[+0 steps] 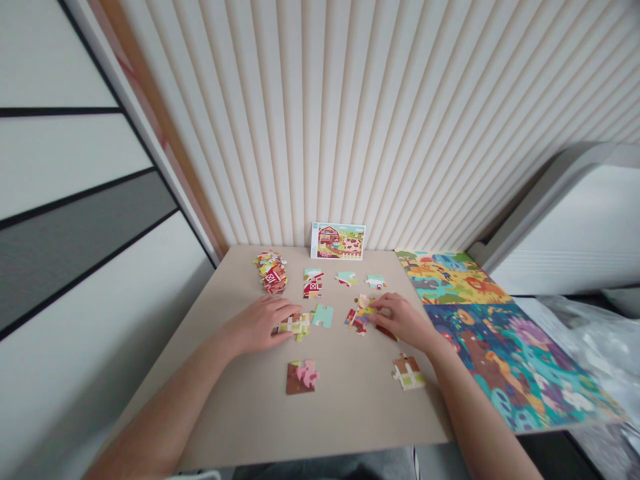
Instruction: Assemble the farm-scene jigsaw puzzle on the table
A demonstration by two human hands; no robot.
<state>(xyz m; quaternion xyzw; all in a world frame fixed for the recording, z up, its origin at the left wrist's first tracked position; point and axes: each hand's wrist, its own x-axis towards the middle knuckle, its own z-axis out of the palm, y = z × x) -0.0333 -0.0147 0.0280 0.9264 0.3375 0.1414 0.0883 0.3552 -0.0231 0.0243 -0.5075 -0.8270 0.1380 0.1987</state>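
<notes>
My left hand (260, 325) rests on the table, thumb and fingers closed around puzzle pieces with a white fence (299, 325). Touching their right end is a pale green puzzle piece (323, 315). Across from it, my right hand (400, 317) pinches a yellow and purple puzzle piece (365, 312) at the edge of a small group. A dark brown piece (387, 333) lies partly under that palm. Nearer me are a pink pig piece (303, 377) and a brown-and-white fence piece (409, 373).
A heap of puzzle pieces (271, 272) sits at the back left. Joined barn pieces (313, 285) and two sky pieces lie behind my hands. A farm picture card (339, 241) leans on the pleated wall (345, 120). Two colourful picture sheets (520, 367) cover the right side.
</notes>
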